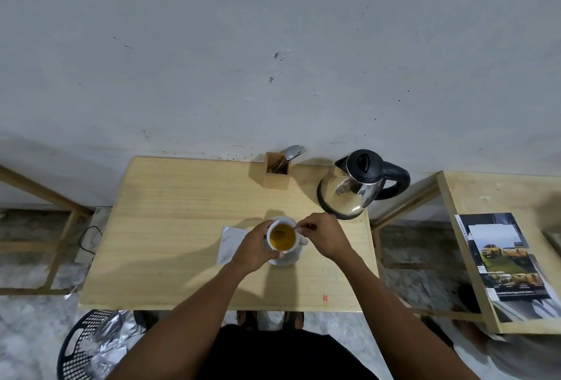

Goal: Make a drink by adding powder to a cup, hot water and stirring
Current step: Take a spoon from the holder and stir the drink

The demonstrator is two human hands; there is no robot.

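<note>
Right hand (321,235) is pinched closed on the handle end of a spoon (296,228), fingertips together just right of the cup's rim. Spoon's long axis runs from that pinch down and leftward, bowl end sunk in the drink; only the upper handle shows clearly. Left hand (253,247) is wrapped around the left side of the cup (282,238), thumb along the near wall, fingers hidden behind it. Cup is white, upright, mouth facing up, filled with yellow-amber liquid. Its handle points right, toward the right hand. Cup stands on a white saucer (288,259), near the middle of the wooden worktop (170,228).

Flat silver sachet (232,243) lies on the worktop just left of the saucer, partly covered by the left hand, long axis running roughly front to back. Steel kettle (355,185) with black lid and handle stands at the far right corner, handle pointing right, spout toward the wall. Wooden cutlery holder (276,174) stands at the far edge, left of the kettle, with a spoon and fork leaning right. Black plastic basket (82,346) with foil wrappers sits on the floor at the near left. Printed sheets (507,261) lie on a separate table to the right.
</note>
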